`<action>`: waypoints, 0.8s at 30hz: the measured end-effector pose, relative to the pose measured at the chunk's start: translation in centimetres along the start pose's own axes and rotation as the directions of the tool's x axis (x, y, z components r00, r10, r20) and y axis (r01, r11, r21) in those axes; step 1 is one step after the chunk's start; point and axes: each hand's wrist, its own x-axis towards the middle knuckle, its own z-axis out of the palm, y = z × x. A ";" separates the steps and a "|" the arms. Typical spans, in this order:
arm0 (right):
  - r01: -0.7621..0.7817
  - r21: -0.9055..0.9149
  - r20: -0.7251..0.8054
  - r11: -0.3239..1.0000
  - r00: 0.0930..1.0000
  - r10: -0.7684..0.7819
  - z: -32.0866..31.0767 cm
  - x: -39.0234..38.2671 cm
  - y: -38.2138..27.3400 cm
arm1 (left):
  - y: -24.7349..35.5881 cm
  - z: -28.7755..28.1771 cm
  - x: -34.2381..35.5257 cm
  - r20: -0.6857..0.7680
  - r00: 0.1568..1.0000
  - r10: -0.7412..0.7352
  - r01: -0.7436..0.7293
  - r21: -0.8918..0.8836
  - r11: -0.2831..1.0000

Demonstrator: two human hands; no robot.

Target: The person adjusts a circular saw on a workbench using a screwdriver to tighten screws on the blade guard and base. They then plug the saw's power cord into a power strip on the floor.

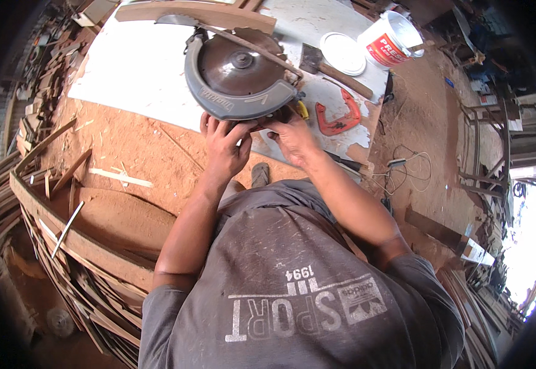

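A circular saw [237, 104] with a grey blade guard is tipped on its side over the white table, its round steel blade [231, 64] facing up. My left hand [226, 144] has its fingers curled against the guard's near edge. At the saw's near right side, my right hand [292, 136] grips it from below, with some fingertips hidden under the housing. A thin metal bar [249, 46] slants across the blade. Just right of my right hand lies a red C-shaped clamp [340, 117]. Behind the clamp rests a hammer [345, 79] with a wooden handle.
A wooden board [194, 13] lies along the table's far side. At the far right stand a white bucket [394, 40] with a red label and a round white lid [343, 53]. Wood strips [77, 264] are stacked at left. A cable [412, 169] lies on the dusty floor at right.
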 end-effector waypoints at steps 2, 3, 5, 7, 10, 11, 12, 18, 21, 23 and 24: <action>-0.016 0.055 0.003 0.998 1.000 0.016 0.5 -0.1 0.0 | 0.0 -0.1 -0.1 0.005 1.000 0.002 -0.002 0.010 1.000; -0.016 0.082 0.016 0.996 1.000 0.015 0.5 -0.3 -0.2 | 0.0 -0.2 0.0 0.007 1.000 0.003 -0.004 0.016 1.000; -0.022 0.139 0.041 0.990 0.999 0.017 0.5 -0.8 -0.6 | -0.1 -0.1 0.1 0.034 0.999 0.015 -0.016 0.013 1.000; -0.016 0.117 0.025 0.993 1.000 0.013 -0.2 -0.8 -0.4 | -0.2 0.2 0.1 0.049 0.998 0.026 -0.028 0.028 0.999; -0.001 -0.091 -0.085 0.996 0.996 -0.007 -1.5 -1.2 -0.8 | 0.1 -0.2 0.1 0.071 0.997 0.023 -0.027 0.047 0.999; -0.019 -0.282 -0.152 0.959 0.988 -0.025 -3.6 -1.3 -1.1 | 0.2 -0.3 0.1 0.074 0.997 0.021 -0.025 0.055 0.998; -0.052 -0.459 -0.217 0.887 0.975 -0.055 -6.2 -1.3 -1.3 | 0.3 -0.4 0.2 0.090 0.996 0.021 -0.028 0.071 0.997; -0.064 -0.769 -0.456 0.636 0.753 -0.475 -21.3 -2.8 -3.0 | 0.0 -0.4 0.1 0.116 0.992 0.047 -0.060 0.107 0.992; -0.081 -0.837 -0.397 0.540 0.771 -0.499 -22.8 -3.8 -3.5 | 0.2 -0.4 0.1 0.124 0.991 0.051 -0.066 0.121 0.990; -0.110 -0.899 -0.343 0.423 0.778 -0.526 -23.1 -3.8 -2.6 | 0.2 -0.3 0.3 0.129 0.990 0.051 -0.067 0.118 0.991; -0.190 -0.858 -0.423 0.477 0.789 -0.446 -22.2 -3.8 -3.0 | 0.4 -0.5 0.3 0.133 0.990 0.045 -0.062 0.126 0.990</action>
